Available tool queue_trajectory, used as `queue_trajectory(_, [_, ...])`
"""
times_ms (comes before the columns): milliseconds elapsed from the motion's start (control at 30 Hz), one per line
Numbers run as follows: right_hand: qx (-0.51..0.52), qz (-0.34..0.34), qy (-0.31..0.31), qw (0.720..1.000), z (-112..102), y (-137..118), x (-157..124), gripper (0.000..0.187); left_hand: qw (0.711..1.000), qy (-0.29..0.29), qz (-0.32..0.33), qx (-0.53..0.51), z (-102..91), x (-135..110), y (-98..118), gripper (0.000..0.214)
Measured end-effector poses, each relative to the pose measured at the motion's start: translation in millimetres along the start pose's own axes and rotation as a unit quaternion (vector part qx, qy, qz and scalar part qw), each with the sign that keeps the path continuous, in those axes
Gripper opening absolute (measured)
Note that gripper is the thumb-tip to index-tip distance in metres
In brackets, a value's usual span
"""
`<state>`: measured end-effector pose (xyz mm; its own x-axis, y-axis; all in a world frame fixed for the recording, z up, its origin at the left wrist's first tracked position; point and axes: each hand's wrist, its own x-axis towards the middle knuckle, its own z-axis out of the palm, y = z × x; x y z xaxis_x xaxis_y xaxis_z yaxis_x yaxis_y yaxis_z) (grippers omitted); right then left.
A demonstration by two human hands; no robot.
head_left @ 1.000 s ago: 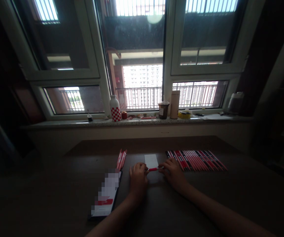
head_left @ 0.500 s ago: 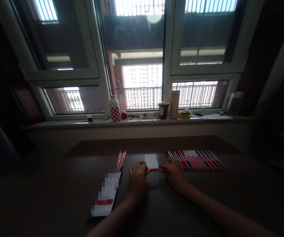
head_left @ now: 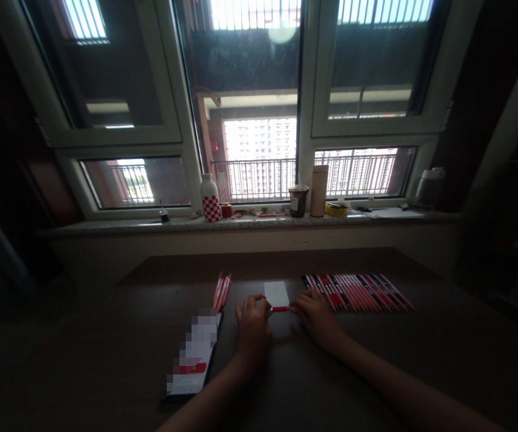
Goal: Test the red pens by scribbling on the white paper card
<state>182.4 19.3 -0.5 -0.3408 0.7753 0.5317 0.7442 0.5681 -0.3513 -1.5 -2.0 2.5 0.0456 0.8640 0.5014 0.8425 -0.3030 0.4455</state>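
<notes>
A: What are the hands doing?

B: At the centre of the frame, the left hand (head_left: 253,321) pinches the left end of a red pen (head_left: 279,309) between thumb and fingertips. The right hand (head_left: 316,315) pinches the opposite end. The pen is level between them, just below a white sheet (head_left: 276,293). Whether it touches the table (head_left: 295,384), I can't tell.

A: What lies around them?

B: Right of centre, a neat row of pens (head_left: 358,292), red, pink and black, near the right hand. Left of centre, a small pink bunch (head_left: 222,291). Its lower end meets a flat slab (head_left: 196,354) at lower left, dark-edged, white with a red patch, partly pixelated; I can't tell whether it is a box.

A: And the containers?

B: They stand along the sill (head_left: 259,222), across the middle of the frame. From the left: a small dark jar (head_left: 164,215), a white bottle (head_left: 211,201) with red checks, a little red pot (head_left: 226,210), a dark-brown cup (head_left: 298,201) with a clear lid, a tall tan flask (head_left: 319,192), and, far right, a dim grey jug (head_left: 430,187).

A: What's inside?

B: The bottle and flask are opaque. The cup looks dark throughout; whether that is drink, I can't tell.
</notes>
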Motion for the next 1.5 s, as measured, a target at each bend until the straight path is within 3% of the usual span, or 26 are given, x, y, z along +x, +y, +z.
queue_trajectory(333, [0.038, -0.004, 0.023, 0.999, 1.1, 3.2, -0.2, 0.026, 0.999, 0.012, -0.039, 0.033, 0.7, 0.8, -4.1, 0.021])
queue_trajectory(533, [0.215, 0.043, 0.084, 0.972, 0.8, 9.3, 4.3, 0.016, 0.997, 0.009, -0.056, 0.048, -0.9, 0.8, -4.0, 0.021])
queue_trajectory(667, [0.377, 0.126, 0.102, 0.912, 1.4, 8.7, 6.7, 0.032, 0.997, 0.015, -0.059, 0.057, -1.6, 0.0, -3.5, 0.021])
queue_trajectory(800, [0.462, 0.209, 0.084, 0.857, 2.9, 2.4, 8.7, 0.036, 0.997, 0.012, -0.057, 0.045, -2.0, 0.2, -3.4, 0.02])
queue_trajectory(833, [0.498, 0.228, 0.075, 0.833, 4.1, 0.8, 9.4, 0.036, 0.998, 0.009, -0.052, 0.039, -2.1, 0.6, -3.2, 0.02])
queue_trajectory(933, [0.646, 0.259, 0.104, 0.711, 9.8, -2.4, 11.9, 0.033, 0.999, -0.004, -0.029, 0.019, -2.3, 1.2, -1.7, 0.02])
queue_trajectory(1000, [0.71, 0.262, 0.101, 0.645, 13.8, -2.5, 13.3, 0.031, 1.0, -0.013, -0.004, 0.007, -2.1, 0.8, -0.4, 0.018])
queue_trajectory(1267, [0.819, 0.276, 0.146, 0.482, 17.7, 6.4, 13.5, 0.02, 1.0, -0.018, 0.014, 0.01, -1.5, -1.6, 1.7, 0.018])
queue_trajectory(1367, [0.846, 0.263, 0.124, 0.447, 13.4, 10.8, 16.9, 0.017, 0.999, -0.025, 0.006, 0.023, -2.4, -1.3, 1.8, 0.019])
queue_trajectory(1500, [0.85, 0.256, 0.091, 0.452, 3.0, 14.6, 22.1, 0.028, 0.999, -0.039, -0.001, 0.036, -3.5, -1.1, 3.4, 0.019])
